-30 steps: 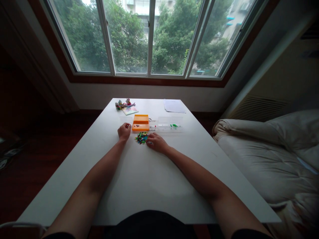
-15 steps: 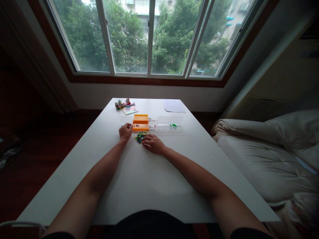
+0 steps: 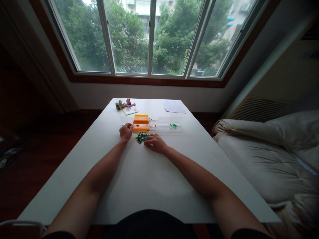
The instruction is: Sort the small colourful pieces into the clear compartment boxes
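Note:
A loose pile of small multicoloured toy bricks lies on the white table. My right hand rests at the pile's right edge, fingers bent down and drawn together; whatever is at their tips is hidden. Just left of the open orange box is my left hand, its fingers curled and pinched near the box's edge. I cannot make out what they hold. A few tiny dark pieces lie in the front half of the orange box. Several green bricks sit in a clear plastic box on the right.
Small figures and a coloured booklet lie at the table's back left. White paper sheets are at the back right. A padded sofa stands along the table's right side, and a window is beyond the far end.
My right hand has drawn slightly right, so more of the brick pile shows, and its fingers look closer together. My left hand stays by the orange box.

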The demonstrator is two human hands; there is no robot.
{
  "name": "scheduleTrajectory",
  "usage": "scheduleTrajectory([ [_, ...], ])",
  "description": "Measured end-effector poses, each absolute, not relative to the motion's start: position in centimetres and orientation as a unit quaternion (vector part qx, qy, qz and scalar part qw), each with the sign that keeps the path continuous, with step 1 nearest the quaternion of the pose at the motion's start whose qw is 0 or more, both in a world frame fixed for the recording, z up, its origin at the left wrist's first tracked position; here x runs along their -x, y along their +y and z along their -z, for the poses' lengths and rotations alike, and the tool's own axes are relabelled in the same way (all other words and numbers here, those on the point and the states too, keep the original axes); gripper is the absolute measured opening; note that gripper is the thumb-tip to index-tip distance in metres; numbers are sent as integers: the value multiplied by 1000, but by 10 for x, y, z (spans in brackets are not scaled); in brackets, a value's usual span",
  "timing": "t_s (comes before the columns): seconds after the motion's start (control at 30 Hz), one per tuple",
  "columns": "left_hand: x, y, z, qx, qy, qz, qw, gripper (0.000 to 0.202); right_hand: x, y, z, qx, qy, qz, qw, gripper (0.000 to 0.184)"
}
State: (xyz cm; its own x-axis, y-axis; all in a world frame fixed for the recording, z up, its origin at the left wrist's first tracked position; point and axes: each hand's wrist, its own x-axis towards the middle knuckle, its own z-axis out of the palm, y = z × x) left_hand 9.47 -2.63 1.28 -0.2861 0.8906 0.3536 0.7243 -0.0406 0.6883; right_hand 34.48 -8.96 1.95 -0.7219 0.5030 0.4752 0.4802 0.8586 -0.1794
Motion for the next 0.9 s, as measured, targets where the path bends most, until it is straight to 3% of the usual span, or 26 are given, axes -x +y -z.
scheduleTrajectory([
  [0.33, -95, -26, -11, -591, 684, -415, 102, 25, -354, -79, -17, 279, -911, -36, 303, 15],
  [0.9, -96, -27, -13, -593, 684, -413, 100, 24, -344, -88, -18, 243, -940, -33, 239, 5],
])
